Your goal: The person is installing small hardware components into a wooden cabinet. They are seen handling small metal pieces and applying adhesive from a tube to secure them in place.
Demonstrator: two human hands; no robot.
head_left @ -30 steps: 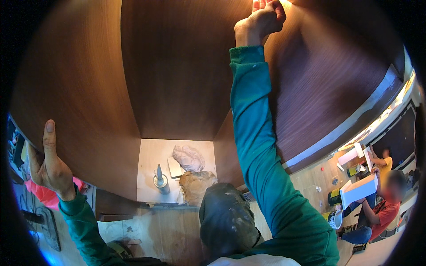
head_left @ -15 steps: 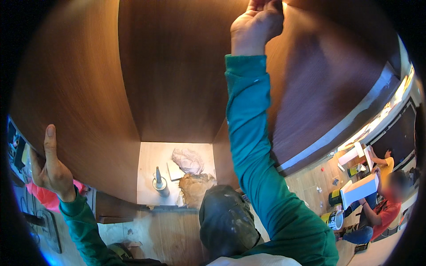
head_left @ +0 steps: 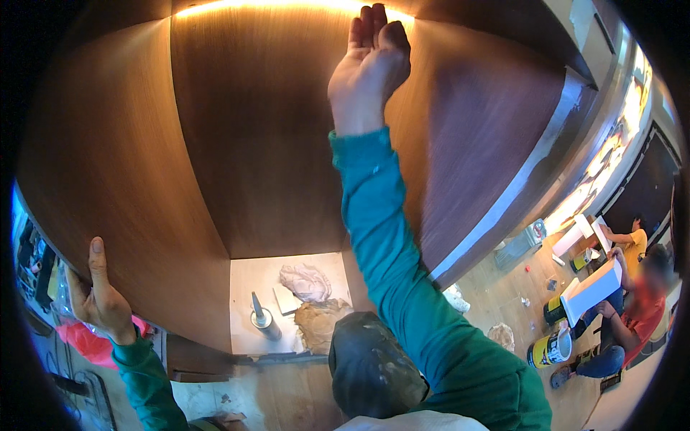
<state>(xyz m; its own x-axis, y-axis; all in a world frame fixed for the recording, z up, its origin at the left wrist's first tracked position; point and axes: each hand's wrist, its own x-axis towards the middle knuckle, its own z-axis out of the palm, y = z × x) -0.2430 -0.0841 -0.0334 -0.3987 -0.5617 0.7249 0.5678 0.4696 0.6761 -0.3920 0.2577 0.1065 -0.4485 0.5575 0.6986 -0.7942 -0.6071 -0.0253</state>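
Note:
In front of me stands a tall brown wood-grain cabinet [head_left: 251, 165] with a glowing light strip [head_left: 287, 6] along its top. My right hand [head_left: 370, 79] is raised near the strip's right end. Its fingers point up, partly bent, with nothing visible in them; whether the tips touch the strip I cannot tell. At the left, my left hand [head_left: 104, 302] grips the front edge of the cabinet's side panel [head_left: 144, 215], thumb on the inner face and fingers round the edge. On the pale cabinet floor [head_left: 244, 287] stand a nozzled sealant tube [head_left: 264, 322] and crumpled cloths [head_left: 305, 282].
A dark, stained rounded shape [head_left: 374, 366] is below me. Pink plastic [head_left: 90, 341] lies beyond the left panel. On the right, a person in red [head_left: 640, 316] holds a white board [head_left: 593, 291], near a bucket [head_left: 550, 348]; a person in yellow [head_left: 635, 244] sits farther off.
The view has shifted upward, bringing the light strip into sight. My right hand has moved left along the cabinet top, its fingers now straighter. My left hand keeps its hold on the panel.

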